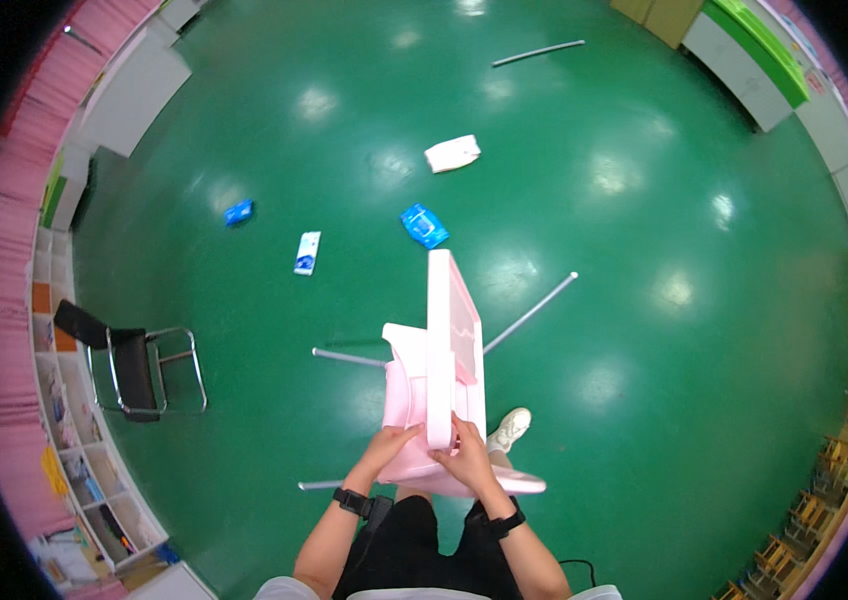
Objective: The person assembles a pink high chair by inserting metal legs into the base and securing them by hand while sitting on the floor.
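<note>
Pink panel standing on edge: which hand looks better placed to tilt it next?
Likely the right hand: its thumb and fingers sit around the near end of the pink panel. The left hand is just left of that end; whether it grasps anything is unclear.

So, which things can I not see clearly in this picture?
All in the head view:
Left foot: hidden by the pink chair.
Any fourth chair leg: the seat or body would block it.
Larger blue packet: print too small.
Row of wooden chairs: cut off by the lower edge.
</note>
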The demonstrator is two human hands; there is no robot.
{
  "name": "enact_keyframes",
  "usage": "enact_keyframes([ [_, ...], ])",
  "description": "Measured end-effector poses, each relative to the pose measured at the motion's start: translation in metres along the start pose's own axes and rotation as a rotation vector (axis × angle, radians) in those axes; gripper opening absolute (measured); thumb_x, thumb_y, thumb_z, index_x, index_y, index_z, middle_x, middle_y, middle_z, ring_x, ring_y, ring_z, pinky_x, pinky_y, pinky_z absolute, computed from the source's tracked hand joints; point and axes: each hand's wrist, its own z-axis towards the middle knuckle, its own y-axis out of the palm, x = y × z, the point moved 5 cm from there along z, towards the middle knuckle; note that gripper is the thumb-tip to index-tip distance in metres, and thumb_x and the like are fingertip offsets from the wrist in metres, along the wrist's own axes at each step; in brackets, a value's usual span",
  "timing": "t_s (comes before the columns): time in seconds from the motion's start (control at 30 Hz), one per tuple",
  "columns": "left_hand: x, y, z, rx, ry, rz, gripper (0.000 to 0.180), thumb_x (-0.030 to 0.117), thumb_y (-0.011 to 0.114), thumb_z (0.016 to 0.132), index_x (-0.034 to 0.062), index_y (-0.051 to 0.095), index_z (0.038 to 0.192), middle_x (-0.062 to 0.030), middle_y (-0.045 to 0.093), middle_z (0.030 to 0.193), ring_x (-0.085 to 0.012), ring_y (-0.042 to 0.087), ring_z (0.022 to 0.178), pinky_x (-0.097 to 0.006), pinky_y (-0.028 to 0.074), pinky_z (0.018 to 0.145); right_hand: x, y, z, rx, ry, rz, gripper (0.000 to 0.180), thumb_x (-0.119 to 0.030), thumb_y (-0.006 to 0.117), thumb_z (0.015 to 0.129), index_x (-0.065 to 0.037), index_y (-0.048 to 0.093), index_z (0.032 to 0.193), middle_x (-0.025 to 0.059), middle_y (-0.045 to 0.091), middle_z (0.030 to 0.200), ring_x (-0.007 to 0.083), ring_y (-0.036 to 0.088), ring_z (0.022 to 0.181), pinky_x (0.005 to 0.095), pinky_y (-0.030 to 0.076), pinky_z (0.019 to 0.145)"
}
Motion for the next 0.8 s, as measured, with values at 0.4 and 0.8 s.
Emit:
enact_keyframes([
  [0.4,-0.088,-0.103,0.006,0.527,-0.015,-0.652,0.018,0.006,0.065,0.081,-0.0045,0.064,0.096,-0.0038,0.064,0.087,-0.008,0.056,0.071,-0.022,0.044,0.06,-0.055,0.133,0.078,-0.309,-0.503,-0.347,0.055,-0.009,0.063,0.077,0.003,0.046,0.127,0.0226,0.054,0.119,0.0372,0.056,0.104,0.0395,0.046,0.09],
  [0.8,-0.132,-0.21,0.034,0.905,0.124,-0.898,0.037,0.015,0.071,0.08,-0.0082,0.059,0.106,-0.008,0.062,0.101,-0.0147,0.056,0.087,-0.027,0.044,0.078,0.071,0.0,0.035,0.037,-0.086,-0.522,0.021,-0.011,0.057,0.082,-0.002,0.062,0.101,0.0167,0.065,0.093,0.0325,0.063,0.087,0.0389,0.05,0.076],
])
